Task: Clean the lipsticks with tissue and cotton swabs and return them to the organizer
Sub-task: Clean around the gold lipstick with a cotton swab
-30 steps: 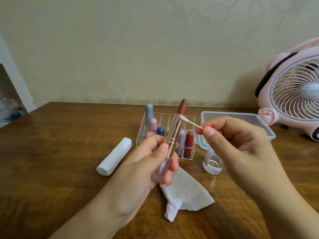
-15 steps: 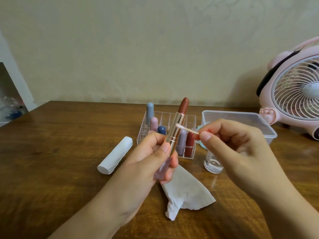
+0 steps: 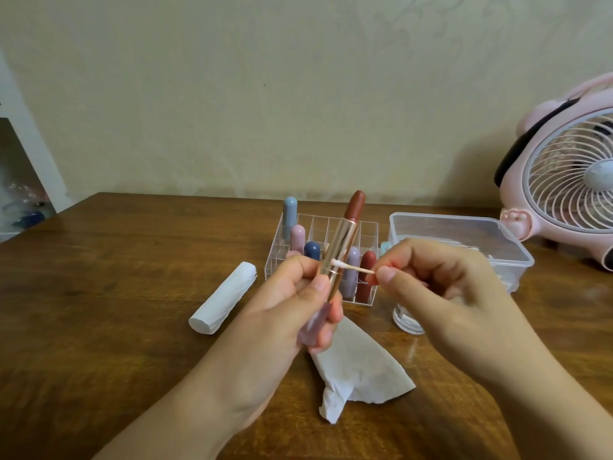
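Lipstick point(image 3: 343, 247) stands tilted at the centre of the frame, its brown-red bullet wound out at the top, and your left hand point(image 3: 298, 303) grips it by the translucent base so the gold collar stays exposed. Your right hand point(image 3: 431, 287) pinches the cotton swab point(image 3: 351, 267) at its far end between thumb and fingertips, which lets the white tip lie against the collar just above your left thumb, likely working at smears in the seam. The organizer point(image 3: 366, 295) sits just behind, on the table point(image 3: 116, 293), with capped lipsticks in several compartments and free ones for this one's return. A crumpled tissue point(image 3: 361, 370) lies below your hands, within easy reach for wiping, and a rolled tissue point(image 3: 224, 302) rests at centre left.
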